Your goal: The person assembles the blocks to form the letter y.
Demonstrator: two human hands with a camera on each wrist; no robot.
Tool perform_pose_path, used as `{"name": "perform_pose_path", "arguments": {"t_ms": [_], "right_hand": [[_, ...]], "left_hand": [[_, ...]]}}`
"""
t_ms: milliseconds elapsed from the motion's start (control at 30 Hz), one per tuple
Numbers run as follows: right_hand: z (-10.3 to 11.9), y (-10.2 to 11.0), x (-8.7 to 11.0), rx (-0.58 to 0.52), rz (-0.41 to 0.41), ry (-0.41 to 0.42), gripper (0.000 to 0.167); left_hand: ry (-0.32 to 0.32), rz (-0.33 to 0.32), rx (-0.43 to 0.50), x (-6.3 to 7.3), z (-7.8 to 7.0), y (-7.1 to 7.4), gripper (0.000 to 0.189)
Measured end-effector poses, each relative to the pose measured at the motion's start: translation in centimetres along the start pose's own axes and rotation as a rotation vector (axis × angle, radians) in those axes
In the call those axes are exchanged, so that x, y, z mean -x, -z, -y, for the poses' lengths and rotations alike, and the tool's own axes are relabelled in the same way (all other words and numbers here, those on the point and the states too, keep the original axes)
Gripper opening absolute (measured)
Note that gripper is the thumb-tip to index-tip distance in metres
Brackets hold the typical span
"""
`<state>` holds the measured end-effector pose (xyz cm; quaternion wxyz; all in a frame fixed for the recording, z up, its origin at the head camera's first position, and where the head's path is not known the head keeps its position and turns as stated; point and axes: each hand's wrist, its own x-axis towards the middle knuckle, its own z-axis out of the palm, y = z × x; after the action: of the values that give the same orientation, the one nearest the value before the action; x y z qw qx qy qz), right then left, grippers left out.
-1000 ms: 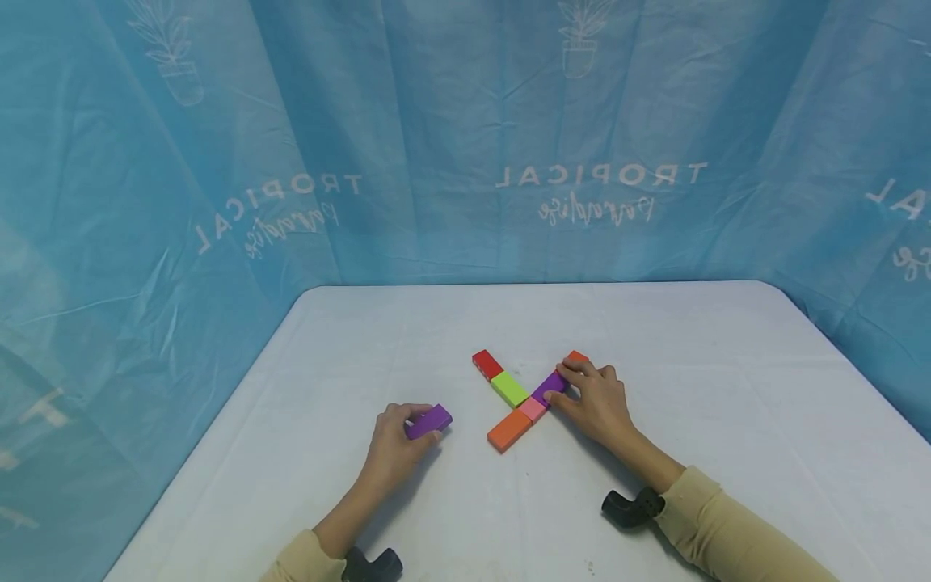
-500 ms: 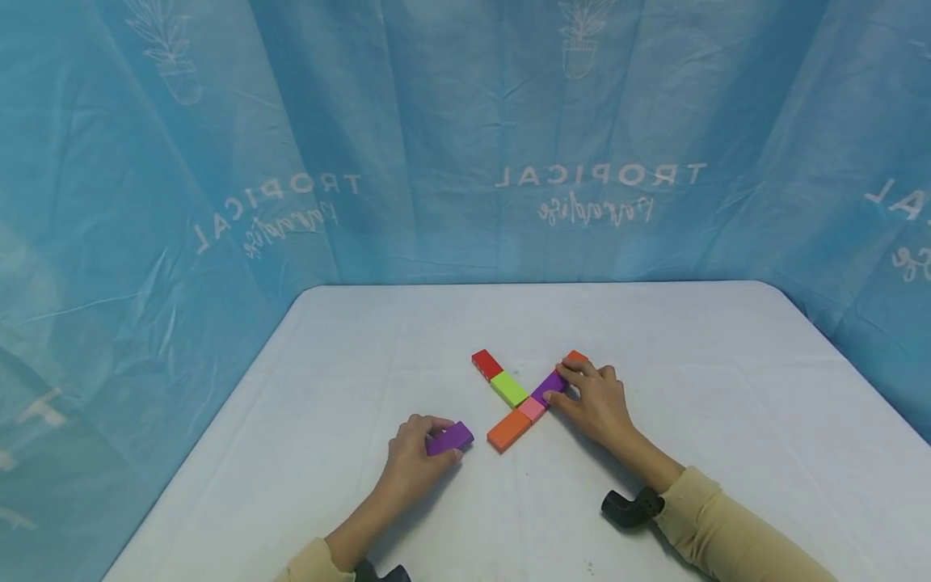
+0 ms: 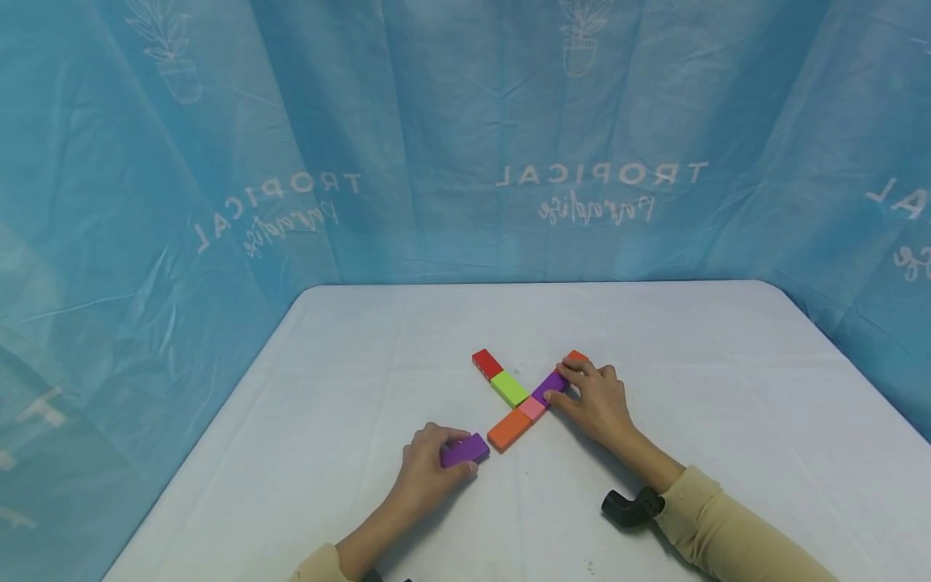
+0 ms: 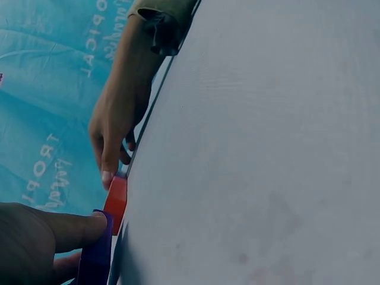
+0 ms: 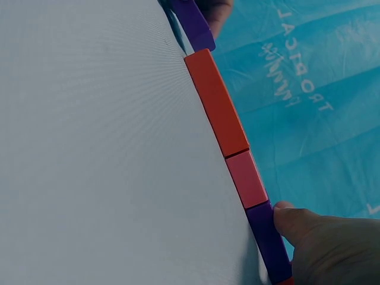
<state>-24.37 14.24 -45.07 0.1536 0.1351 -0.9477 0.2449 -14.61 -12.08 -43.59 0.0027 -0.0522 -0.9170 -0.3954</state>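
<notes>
My left hand (image 3: 427, 473) pinches a purple block (image 3: 467, 451) between thumb and fingers, close to the near end of an orange block (image 3: 509, 431). In the right wrist view, this purple block (image 5: 193, 25) looks slightly raised off the table. The orange block leads a diagonal row: a short pink block (image 3: 533, 409) follows, then a second purple block (image 3: 547, 390), then another orange block (image 3: 577, 356) partly hidden by fingers. My right hand (image 3: 596, 404) holds the row's purple block, its thumb against the side. A lime green block (image 3: 510, 389) and a red block (image 3: 487, 365) branch off toward the far left.
A white-covered table (image 3: 364, 347) carries all the blocks. Blue printed curtains (image 3: 451, 145) stand behind it and along its sides. A black curved mount (image 3: 631, 509) sticks out from the right wrist.
The left hand has carried its purple block rightward and nearer to me, up to the near orange block's end. The right hand and the laid blocks have stayed put.
</notes>
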Motion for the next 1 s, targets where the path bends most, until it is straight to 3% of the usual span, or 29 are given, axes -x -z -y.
{"name": "perform_pose_path", "arguments": {"t_ms": [233, 633, 800, 1000], "right_hand": [[0.0, 0.0, 0.0, 0.004, 0.0, 0.005, 0.058], [0.0, 0.1, 0.0, 0.025, -0.007, 0.015, 0.058], [0.0, 0.1, 0.0, 0.025, -0.002, 0.008, 0.058], [0.0, 0.1, -0.1, 0.024, 0.005, 0.001, 0.058]], "left_hand": [[-0.048, 0.0, -0.027, 0.3, -0.4, -0.3, 0.041], [-0.069, 0.0, -0.067, 0.5, -0.7, -0.4, 0.044], [-0.084, 0.037, -0.032, 0.6, -0.6, 0.2, 0.049], [-0.065, 0.13, -0.012, 0.4, 0.1, 1.4, 0.053]]}}
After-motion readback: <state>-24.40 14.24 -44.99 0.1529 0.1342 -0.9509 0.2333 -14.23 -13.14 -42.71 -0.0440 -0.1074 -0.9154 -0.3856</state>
